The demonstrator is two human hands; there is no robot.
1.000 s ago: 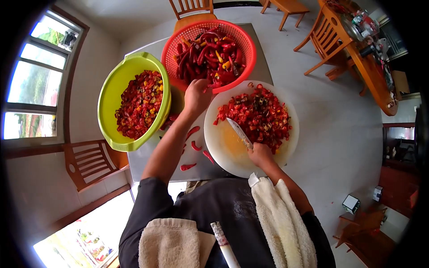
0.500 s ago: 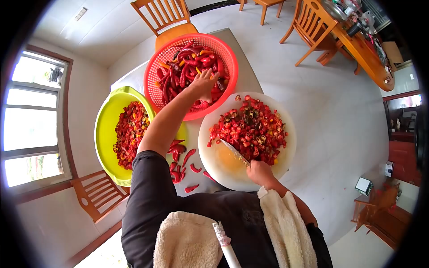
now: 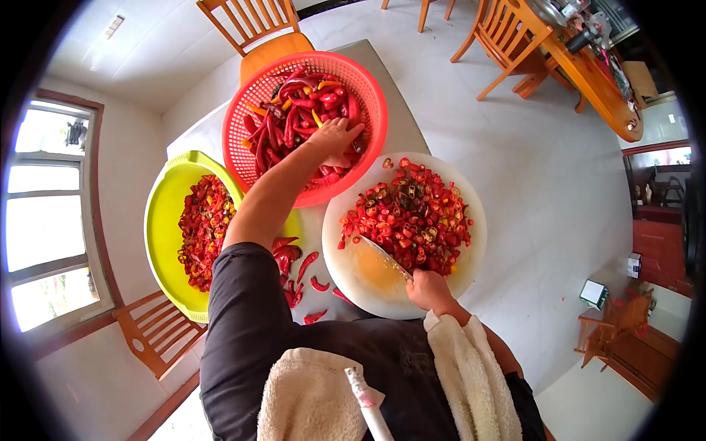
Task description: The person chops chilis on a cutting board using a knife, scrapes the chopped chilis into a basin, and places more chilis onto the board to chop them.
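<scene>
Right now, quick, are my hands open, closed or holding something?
Left hand: over the whole chilies in the red basket; cannot tell whether it grips any.
Right hand: closed, holding the knife.

Arrangement on the bench [image 3: 398, 121], as seen by the wearer. Far side: basket [image 3: 232, 140] containing whole peppers [image 3: 294, 114], with the left grip [image 3: 334, 140] inside its near right part. Left: basin [image 3: 157, 220] containing cut peppers [image 3: 200, 235]. Right, nearer than the basket: board [image 3: 360, 290] bearing pepper slices [image 3: 412, 213]; knife [image 3: 387, 259] along their near left edge, its handle in the right grip [image 3: 429, 290]. Between basin and board: loose peppers [image 3: 287, 257]. Behind the basket: chair [image 3: 273, 57].
</scene>
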